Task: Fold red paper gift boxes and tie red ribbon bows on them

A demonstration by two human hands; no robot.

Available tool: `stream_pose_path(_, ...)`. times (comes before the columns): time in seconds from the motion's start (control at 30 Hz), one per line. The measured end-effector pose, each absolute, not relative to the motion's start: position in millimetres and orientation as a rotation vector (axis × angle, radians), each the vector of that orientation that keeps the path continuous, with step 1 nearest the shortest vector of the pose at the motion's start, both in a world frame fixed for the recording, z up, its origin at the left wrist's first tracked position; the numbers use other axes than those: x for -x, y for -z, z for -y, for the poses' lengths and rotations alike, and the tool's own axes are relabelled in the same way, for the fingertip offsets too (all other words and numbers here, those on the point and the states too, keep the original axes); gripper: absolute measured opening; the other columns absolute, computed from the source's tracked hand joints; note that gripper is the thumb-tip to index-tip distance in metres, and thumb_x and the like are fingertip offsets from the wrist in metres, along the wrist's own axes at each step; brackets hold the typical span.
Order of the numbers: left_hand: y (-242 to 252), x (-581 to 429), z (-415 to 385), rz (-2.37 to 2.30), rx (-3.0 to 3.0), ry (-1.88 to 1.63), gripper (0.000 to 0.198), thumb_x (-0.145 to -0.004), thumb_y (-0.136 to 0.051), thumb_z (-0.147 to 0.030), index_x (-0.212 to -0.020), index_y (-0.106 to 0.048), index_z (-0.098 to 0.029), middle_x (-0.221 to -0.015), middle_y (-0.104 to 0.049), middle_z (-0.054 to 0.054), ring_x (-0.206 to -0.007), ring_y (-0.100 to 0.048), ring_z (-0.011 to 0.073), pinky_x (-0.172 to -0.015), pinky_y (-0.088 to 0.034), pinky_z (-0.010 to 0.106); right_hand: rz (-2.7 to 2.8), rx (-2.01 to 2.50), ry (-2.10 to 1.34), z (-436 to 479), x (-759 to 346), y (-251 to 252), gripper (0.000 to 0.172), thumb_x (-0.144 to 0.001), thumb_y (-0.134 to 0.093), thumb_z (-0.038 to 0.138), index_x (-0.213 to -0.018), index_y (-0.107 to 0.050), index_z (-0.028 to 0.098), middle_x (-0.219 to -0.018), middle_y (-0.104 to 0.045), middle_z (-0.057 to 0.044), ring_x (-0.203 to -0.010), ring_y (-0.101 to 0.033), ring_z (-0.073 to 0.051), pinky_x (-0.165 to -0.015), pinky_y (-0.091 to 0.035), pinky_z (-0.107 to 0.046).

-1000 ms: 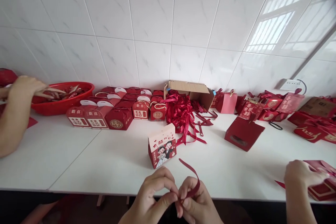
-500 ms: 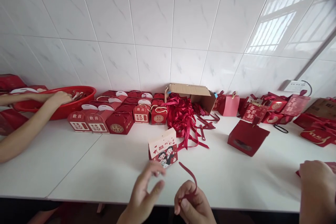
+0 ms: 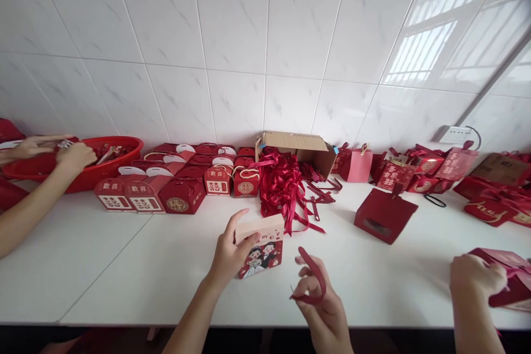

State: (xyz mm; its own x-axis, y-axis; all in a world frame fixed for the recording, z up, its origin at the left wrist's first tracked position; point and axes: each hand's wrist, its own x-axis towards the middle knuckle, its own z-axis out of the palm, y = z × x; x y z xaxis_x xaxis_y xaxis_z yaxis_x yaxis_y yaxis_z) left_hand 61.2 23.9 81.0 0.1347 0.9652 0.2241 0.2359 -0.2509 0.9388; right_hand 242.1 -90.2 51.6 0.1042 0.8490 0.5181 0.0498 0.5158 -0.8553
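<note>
My left hand has its thumb on the front of a small gift box and its fingers behind the top flap. The box is cream above and red below, printed with a cartoon couple, and stands on the white table. Just right of it, my right hand pinches a dark red ribbon strip that curls upward, with a thin pointed end sticking out by the fingers. Behind the box lies a tangled heap of red ribbons, spilling from a tipped cardboard carton.
Rows of red gift boxes stand left of the ribbons. At far left, another person's hands work over a red basin. A dark red box stands to the right, near another person's hand at a red box.
My left hand has moved up to the printed box and taken hold of its top. My right hand has risen slightly rightward with the ribbon strip. At far right, more of a red box shows.
</note>
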Motion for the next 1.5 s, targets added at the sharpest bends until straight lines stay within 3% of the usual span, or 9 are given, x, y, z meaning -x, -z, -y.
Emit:
stream_pose_path(0.17,-66.7,-73.7,-5.4,-1.009,-1.69,-1.114,0.022,-0.085,-0.058,-0.041,-0.091,-0.056,-0.02,-0.086,-0.061,0.001,-0.078,-0.061,0.0157,-0.068,-0.047,0.023,1.484,0.96,-0.48,78.6,-260.6,-54.6,0.015,-0.092,-0.049,0.017,-0.091,-0.063,0.023,-0.147,-0.029,-0.008,-0.136,-0.032,-0.032,-0.103,-0.036,-0.046)
stream_pose_path(0.27,-65.9,-80.2,1.5,-0.915,-1.765,-1.165,0.019,-0.087,-0.056,-0.037,-0.085,-0.058,-0.018,-0.091,-0.059,0.003,-0.085,-0.06,0.0161,-0.076,-0.046,0.024,1.456,0.918,-0.453,64.7,-264.8,-58.1,0.015,-0.092,-0.048,0.015,-0.092,-0.061,0.023,-0.147,-0.03,-0.008,-0.136,-0.033,-0.03,-0.106,-0.034,-0.045)
stream_pose_path(0.37,-65.8,-84.7,4.6,-0.888,-1.743,-1.189,0.019,-0.088,-0.056,-0.035,-0.08,-0.058,-0.017,-0.09,-0.058,0.004,-0.083,-0.059,0.016,-0.075,-0.045,0.025,1.427,0.862,-0.477,52.5,-261.1,-58.5,0.015,-0.092,-0.048,0.015,-0.094,-0.061,0.025,-0.136,-0.042,-0.008,-0.127,-0.045,-0.025,-0.099,-0.042,-0.04)
stream_pose_path(0.5,-61.2,-88.6,5.7,-0.91,-1.672,-1.248,0.025,-0.088,-0.057,-0.034,-0.069,-0.056,-0.016,-0.083,-0.058,0.003,-0.073,-0.057,0.0138,-0.067,-0.043,0.023,1.419,0.85,-0.487,45.0,-250.6,-53.3,0.015,-0.091,-0.05,0.015,-0.093,-0.061,0.026,-0.106,-0.056,-0.006,-0.106,-0.056,-0.02,-0.085,-0.049,-0.032)
stream_pose_path(0.6,-54.6,-92.6,6.3,-0.883,-1.611,-1.277,0.019,-0.088,-0.057,-0.033,-0.078,-0.057,-0.017,-0.085,-0.059,0.003,-0.076,-0.059,0.0146,-0.069,-0.045,0.024,1.395,0.875,-0.48,44.0,-244.2,-49.0,0.015,-0.089,-0.052,0.015,-0.092,-0.062,0.025,-0.101,-0.055,-0.006,-0.103,-0.056,-0.02,-0.079,-0.05,-0.03)
stream_pose_path(0.7,-48.2,-97.3,8.1,-0.787,-1.533,-1.314,0.016,-0.092,-0.051,-0.033,-0.101,-0.054,-0.02,-0.105,-0.059,0.006,-0.096,-0.061,0.0189,-0.082,-0.048,0.028,1.357,0.915,-0.441,43.2,-239.8,-45.8,0.014,-0.088,-0.053,0.015,-0.09,-0.064,0.024,-0.101,-0.053,-0.006,-0.101,-0.056,-0.021,-0.077,-0.051,-0.03)
stream_pose_path(0.8,-45.7,-100.1,10.4,-0.685,-1.446,-1.312,0.016,-0.093,-0.049,-0.032,-0.103,-0.054,-0.021,-0.117,-0.057,0.008,-0.105,-0.06,0.0202,-0.088,-0.048,0.031,1.356,0.954,-0.348,41.6,-236.6,-43.2,0.013,-0.087,-0.054,0.015,-0.089,-0.064,0.023,-0.107,-0.05,-0.008,-0.104,-0.054,-0.022,-0.08,-0.051,-0.032)
stream_pose_path(1.2,-50.4,-100.8,14.2,-0.819,-1.423,-1.251,0.021,-0.09,-0.054,-0.036,-0.095,-0.06,-0.017,-0.089,-0.071,0.005,-0.085,-0.067,0.0179,-0.078,-0.05,0.027,1.407,1.039,-0.243,43.4,-235.4,-39.9,0.014,-0.087,-0.055,0.015,-0.089,-0.066,0.023,-0.117,-0.045,-0.01,-0.105,-0.053,-0.023,-0.082,-0.051,-0.037)
stream_pose_path(1.5,-49.8,-100.9,18.2,-0.845,-1.402,-1.237,0.024,-0.088,-0.055,-0.04,-0.092,-0.06,-0.017,-0.086,-0.07,0.005,-0.08,-0.066,0.0188,-0.073,-0.052,0.028,1.352,1.024,-0.247,40.5,-230.5,-45.1,0.014,-0.087,-0.054,0.015,-0.093,-0.064,0.023,-0.115,-0.048,-0.009,-0.106,-0.054,-0.024,-0.079,-0.05,-0.036)
